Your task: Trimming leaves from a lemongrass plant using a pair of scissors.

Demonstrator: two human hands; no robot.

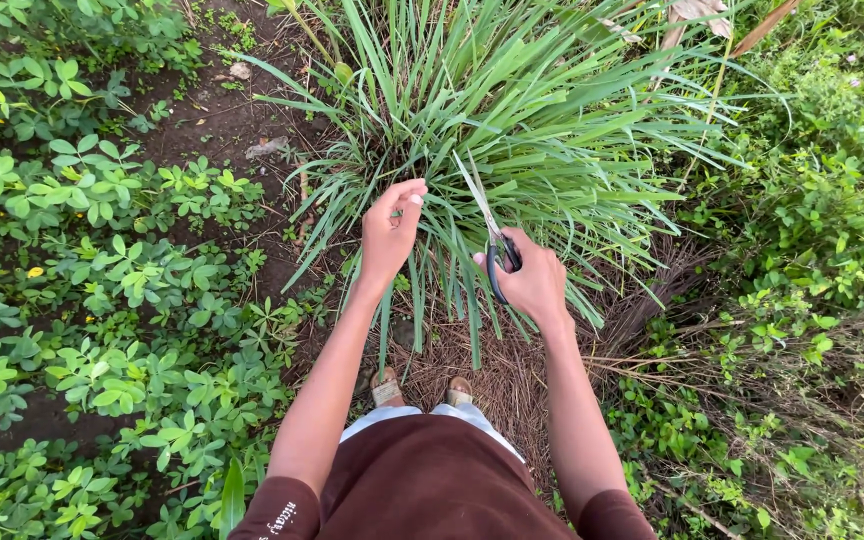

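Soft even daylight, overcast feel, no hard shadows, no glare, colours saturated, grass clump and low leafy plants sharp, mild wide-angle stretch toward frame edges, darker soil patches slightly dim, no motion blur

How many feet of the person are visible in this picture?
2. The left foot shows just below the left hand; the right foot is beside it, near the dry grass. Both are partly hidden by the white clothing edge.

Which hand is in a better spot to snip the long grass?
Probably the right hand: it holds the black-handled metal scissors, blades over the tall green grass clump. The left hand only pinches blades.
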